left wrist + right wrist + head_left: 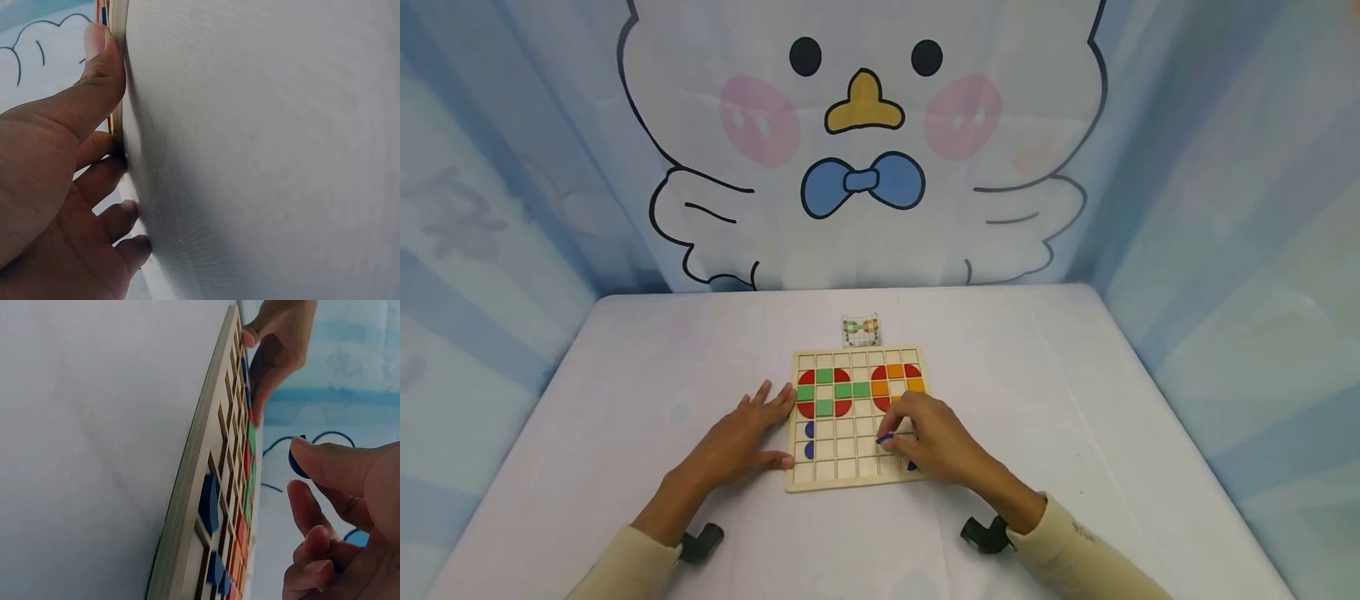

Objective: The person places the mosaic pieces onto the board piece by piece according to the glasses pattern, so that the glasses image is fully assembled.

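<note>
A wooden grid board lies on the table, its cells partly filled with red rounded pieces, green square tiles and orange square tiles. Two blue half-round pieces sit near its left edge, and more blue pieces stand at the right side. My left hand touches the board's left edge with thumb and fingers spread. Over the lower right cells, my right hand pinches a small blue piece between thumb and forefinger, above the board. The right hand hides some right-hand cells.
A small pattern card with a coloured grid lies just behind the board. White cloth covers the table. A curtain with a cartoon bird hangs behind, and dark wrist cameras sit below both wrists.
</note>
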`<state>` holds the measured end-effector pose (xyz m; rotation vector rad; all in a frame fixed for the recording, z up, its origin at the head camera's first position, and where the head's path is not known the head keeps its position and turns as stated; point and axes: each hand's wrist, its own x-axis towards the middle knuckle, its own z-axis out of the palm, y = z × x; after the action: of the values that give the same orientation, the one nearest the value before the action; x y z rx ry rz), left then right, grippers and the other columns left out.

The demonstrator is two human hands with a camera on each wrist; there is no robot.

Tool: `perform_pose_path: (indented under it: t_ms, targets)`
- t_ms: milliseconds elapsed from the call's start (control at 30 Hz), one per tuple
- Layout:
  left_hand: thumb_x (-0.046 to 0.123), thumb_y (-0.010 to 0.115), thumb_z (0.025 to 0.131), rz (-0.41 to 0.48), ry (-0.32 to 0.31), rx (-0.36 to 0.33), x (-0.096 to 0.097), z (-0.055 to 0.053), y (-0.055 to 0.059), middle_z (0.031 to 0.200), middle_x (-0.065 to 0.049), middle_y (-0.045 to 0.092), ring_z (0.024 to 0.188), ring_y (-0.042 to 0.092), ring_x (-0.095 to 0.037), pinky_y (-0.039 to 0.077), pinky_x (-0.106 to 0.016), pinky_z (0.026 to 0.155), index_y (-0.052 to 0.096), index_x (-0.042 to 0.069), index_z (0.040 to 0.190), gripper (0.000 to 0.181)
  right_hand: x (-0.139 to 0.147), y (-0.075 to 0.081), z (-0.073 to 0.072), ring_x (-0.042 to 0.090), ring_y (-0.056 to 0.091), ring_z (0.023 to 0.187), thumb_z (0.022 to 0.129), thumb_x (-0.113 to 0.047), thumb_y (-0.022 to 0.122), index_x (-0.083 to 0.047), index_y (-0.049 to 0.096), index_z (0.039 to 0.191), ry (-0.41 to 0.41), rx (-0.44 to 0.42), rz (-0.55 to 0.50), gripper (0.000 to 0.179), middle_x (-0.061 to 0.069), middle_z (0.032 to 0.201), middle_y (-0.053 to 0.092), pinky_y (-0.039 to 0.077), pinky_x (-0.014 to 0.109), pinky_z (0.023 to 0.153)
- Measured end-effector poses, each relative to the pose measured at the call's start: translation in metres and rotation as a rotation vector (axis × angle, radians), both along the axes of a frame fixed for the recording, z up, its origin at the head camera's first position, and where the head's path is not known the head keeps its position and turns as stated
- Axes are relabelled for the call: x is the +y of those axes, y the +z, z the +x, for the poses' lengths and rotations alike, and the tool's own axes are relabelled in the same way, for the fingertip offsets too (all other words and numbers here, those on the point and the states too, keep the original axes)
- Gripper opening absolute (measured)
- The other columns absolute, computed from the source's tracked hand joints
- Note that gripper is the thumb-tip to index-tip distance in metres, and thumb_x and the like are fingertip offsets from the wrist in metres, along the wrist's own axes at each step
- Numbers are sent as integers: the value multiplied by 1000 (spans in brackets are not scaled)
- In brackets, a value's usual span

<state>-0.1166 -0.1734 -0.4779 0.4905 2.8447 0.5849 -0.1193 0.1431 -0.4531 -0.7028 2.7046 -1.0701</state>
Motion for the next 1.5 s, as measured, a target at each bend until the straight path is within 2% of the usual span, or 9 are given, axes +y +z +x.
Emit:
perform_pose_path:
  t_ms: [233, 400, 500, 700, 900, 1167, 1500]
  targets:
    - [42, 90, 80, -3, 2, -10, 1, 0, 2, 172, -12, 33, 163, 20, -46, 27, -68, 127, 34, 12, 166, 107, -34, -7, 4, 4, 58, 74, 89, -16, 87, -24, 76, 89, 30, -6, 17, 14, -15, 81, 72, 46, 21, 63]
    - [42, 90, 81, -8, 4, -17, 1, 0, 2, 172, -11, 32, 163, 19, -46, 27, -67, 128, 34, 12, 166, 106, -54, -10, 9, 7, 62, 88, 88, -16, 88, -26, 78, 86, 37, -5, 26, 14, -18, 82, 72, 49, 24, 77]
    - [42, 90, 81, -4, -2, -8, 0, 0, 1, 172, -11, 32, 163, 19, -46, 26, -67, 128, 34, 12, 166, 106, -63, -12, 11, 7, 60, 89, 87, -18, 89, -27, 79, 84, 36, -5, 34, 14, -20, 78, 69, 47, 24, 81]
    - [43, 89, 80, 7, -19, 7, -1, -1, 0, 171, -12, 33, 162, 21, -47, 25, -68, 127, 35, 11, 165, 106, -76, -14, 16, -1, 56, 76, 89, -21, 88, -25, 79, 81, 24, 7, 64, 13, -19, 73, 67, 43, 20, 71]
    - [43, 90, 80, 4, -9, 9, -1, -1, -1, 172, -11, 33, 163, 20, -46, 26, -67, 127, 34, 12, 165, 107, -83, -13, 18, 1, 52, 70, 90, -21, 88, -23, 77, 78, 2, 51, 127, 16, -16, 67, 62, 41, 20, 65]
    - [43, 90, 80, 8, -8, 9, -1, -2, -1, 171, -11, 33, 163, 20, -46, 27, -68, 126, 34, 12, 165, 106, -89, -13, 19, 2, 52, 62, 90, -19, 87, -21, 75, 79, -4, 7, 136, 16, -15, 64, 58, 43, 19, 55]
    - [44, 89, 81, 0, -13, 8, -1, -1, 1, 171, -11, 35, 162, 22, -47, 28, -69, 126, 35, 12, 165, 105, -92, -13, 18, 2, 52, 63, 90, -23, 87, -22, 76, 78, 7, 10, 156, 16, -16, 63, 59, 43, 19, 56]
